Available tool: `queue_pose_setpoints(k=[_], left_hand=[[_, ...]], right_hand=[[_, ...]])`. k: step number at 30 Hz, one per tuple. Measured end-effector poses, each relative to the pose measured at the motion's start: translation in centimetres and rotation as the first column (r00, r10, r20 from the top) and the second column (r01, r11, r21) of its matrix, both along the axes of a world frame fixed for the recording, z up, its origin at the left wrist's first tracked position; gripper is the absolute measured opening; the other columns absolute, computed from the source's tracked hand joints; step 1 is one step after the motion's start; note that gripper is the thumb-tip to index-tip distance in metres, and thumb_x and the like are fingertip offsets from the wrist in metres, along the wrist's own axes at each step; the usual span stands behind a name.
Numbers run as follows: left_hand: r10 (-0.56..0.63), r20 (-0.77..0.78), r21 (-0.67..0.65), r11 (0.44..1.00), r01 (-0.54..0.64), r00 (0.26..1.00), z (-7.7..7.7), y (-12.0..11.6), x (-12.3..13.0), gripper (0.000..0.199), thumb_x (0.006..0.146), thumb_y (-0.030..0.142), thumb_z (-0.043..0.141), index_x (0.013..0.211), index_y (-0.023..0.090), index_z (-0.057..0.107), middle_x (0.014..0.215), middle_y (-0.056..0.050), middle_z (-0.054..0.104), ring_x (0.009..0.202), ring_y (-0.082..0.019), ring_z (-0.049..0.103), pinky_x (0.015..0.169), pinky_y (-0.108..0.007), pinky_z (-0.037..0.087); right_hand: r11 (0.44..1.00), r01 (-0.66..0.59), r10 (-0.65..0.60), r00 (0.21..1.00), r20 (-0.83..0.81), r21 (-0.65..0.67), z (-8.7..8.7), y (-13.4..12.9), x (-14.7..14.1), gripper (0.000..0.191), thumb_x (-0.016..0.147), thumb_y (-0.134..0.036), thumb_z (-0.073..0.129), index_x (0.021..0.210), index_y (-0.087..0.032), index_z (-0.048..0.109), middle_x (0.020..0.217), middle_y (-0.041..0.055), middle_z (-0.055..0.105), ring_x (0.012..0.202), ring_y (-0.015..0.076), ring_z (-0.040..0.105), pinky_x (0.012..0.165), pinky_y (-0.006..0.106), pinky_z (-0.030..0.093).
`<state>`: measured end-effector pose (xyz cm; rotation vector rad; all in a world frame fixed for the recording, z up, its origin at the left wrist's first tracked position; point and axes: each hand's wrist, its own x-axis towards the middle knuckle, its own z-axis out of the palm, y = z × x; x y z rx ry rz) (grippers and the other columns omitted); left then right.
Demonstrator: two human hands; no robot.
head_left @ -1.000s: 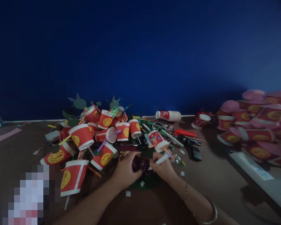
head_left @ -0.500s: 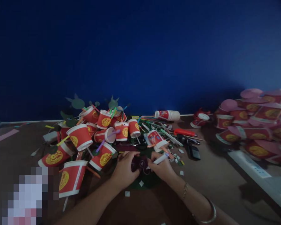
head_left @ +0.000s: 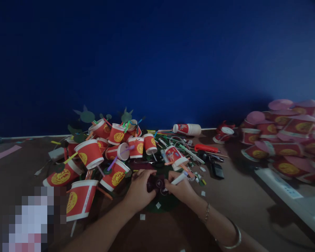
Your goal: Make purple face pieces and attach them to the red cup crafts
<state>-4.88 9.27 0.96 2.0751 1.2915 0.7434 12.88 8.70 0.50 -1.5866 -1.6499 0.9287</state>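
A small dark piece with white round markings (head_left: 155, 184) lies between my hands over a dark green sheet (head_left: 161, 206). My left hand (head_left: 141, 189) is closed on its left edge, thumb on the near side and fingers at the far side. My right hand (head_left: 180, 185) grips a white marker pen (head_left: 179, 178), its tip end down at the right side of the dark piece, where the fingers hide the exact contact. Small white paper squares (head_left: 158, 205) lie just in front. A red paper cup (head_left: 175, 157) rests tilted beyond my right hand.
Red paper cups with coloured straws (head_left: 89, 153) pile up on the left. A stack of cups (head_left: 187, 129) lies near the blue wall. An orange-red tool (head_left: 206, 148) and a black object (head_left: 216, 169) sit right of centre. Cups with pink tops (head_left: 286, 148) and a white power strip (head_left: 280, 185) stand at right.
My right hand and the pen have shifted very slightly left along the dark piece, and the white marking beside its fingertips shows more clearly. My left hand stays in place.
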Motion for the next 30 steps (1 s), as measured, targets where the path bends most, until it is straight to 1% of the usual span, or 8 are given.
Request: queue_pose_setpoints(k=[4, 7, 11, 15, 20, 27, 30], left_hand=[[0.004, -0.006, 0.001, 1.000, -0.004, 1.000, -0.07, 0.04, 0.03, 0.050, 0.060, 0.012, 0.063, 0.109, 0.024, 0.053, 0.104, -0.004, 0.061, 0.101, -0.025, 0.051, 0.088, -0.039, 0.034], [0.000, -0.006, 0.013, 1.000, 0.001, 1.000, -0.15, 0.07, 0.01, 0.051, 0.060, 0.012, 0.062, 0.108, 0.024, 0.053, 0.104, -0.004, 0.061, 0.101, -0.025, 0.051, 0.088, -0.039, 0.034], [0.004, -0.001, 0.016, 1.000, -0.004, 1.000, -0.25, 0.11, -0.02, 0.051, 0.060, 0.012, 0.062, 0.108, 0.024, 0.053, 0.104, -0.004, 0.061, 0.101, -0.025, 0.052, 0.088, -0.039, 0.035], [0.001, 0.007, 0.024, 1.000, -0.001, 1.000, -0.36, 0.15, -0.01, 0.051, 0.060, 0.012, 0.062, 0.109, 0.025, 0.053, 0.105, -0.003, 0.061, 0.102, -0.024, 0.051, 0.089, -0.039, 0.034], [0.005, 0.000, 0.026, 1.000, -0.005, 1.000, -0.34, 0.09, 0.04, 0.051, 0.059, 0.011, 0.060, 0.108, 0.024, 0.053, 0.105, -0.004, 0.061, 0.102, -0.024, 0.051, 0.089, -0.039, 0.035], [0.002, -0.005, 0.037, 0.999, -0.002, 1.000, -0.33, 0.04, -0.01, 0.050, 0.060, 0.013, 0.062, 0.108, 0.024, 0.053, 0.105, -0.004, 0.062, 0.101, -0.024, 0.052, 0.089, -0.040, 0.035], [0.003, -0.007, 0.032, 0.999, -0.003, 1.000, -0.36, 0.02, -0.03, 0.050, 0.060, 0.012, 0.061, 0.108, 0.024, 0.053, 0.105, -0.003, 0.062, 0.102, -0.024, 0.052, 0.089, -0.040, 0.034]], right_hand=[[0.998, 0.013, -0.015, 1.000, -0.024, -0.062, -0.12, -0.02, 0.01, 0.022, 0.065, -0.025, 0.049, 0.050, -0.022, 0.032, 0.039, -0.0071, 0.036, 0.039, 0.0079, 0.034, 0.038, 0.019, 0.023], [0.997, 0.019, -0.021, 0.999, -0.038, -0.069, -0.05, -0.01, 0.02, 0.023, 0.063, -0.023, 0.049, 0.048, -0.022, 0.031, 0.038, -0.0076, 0.035, 0.037, 0.0074, 0.034, 0.037, 0.019, 0.022], [0.996, 0.043, -0.048, 0.997, -0.067, -0.075, 0.03, 0.05, 0.06, 0.022, 0.063, -0.024, 0.048, 0.048, -0.023, 0.031, 0.037, -0.0078, 0.036, 0.035, 0.0079, 0.036, 0.036, 0.019, 0.024], [0.997, 0.070, -0.071, 0.996, -0.051, -0.024, -0.17, 0.08, 0.09, 0.023, 0.063, -0.025, 0.048, 0.049, -0.023, 0.030, 0.037, -0.0077, 0.035, 0.036, 0.0085, 0.037, 0.038, 0.019, 0.025], [0.998, 0.057, -0.056, 0.998, -0.013, 0.032, -0.34, 0.09, 0.10, 0.024, 0.065, -0.025, 0.048, 0.049, -0.023, 0.030, 0.039, -0.0073, 0.035, 0.039, 0.0087, 0.034, 0.039, 0.020, 0.025], [0.991, 0.067, -0.066, 0.998, -0.012, 0.115, -0.46, 0.31, 0.18, 0.025, 0.064, -0.025, 0.047, 0.049, -0.023, 0.028, 0.043, -0.0071, 0.031, 0.044, 0.0089, 0.031, 0.042, 0.021, 0.023], [0.990, 0.076, -0.076, 0.997, -0.010, 0.122, -0.43, 0.34, 0.15, 0.025, 0.064, -0.025, 0.046, 0.049, -0.023, 0.026, 0.044, -0.0069, 0.030, 0.045, 0.0092, 0.030, 0.043, 0.022, 0.023]])
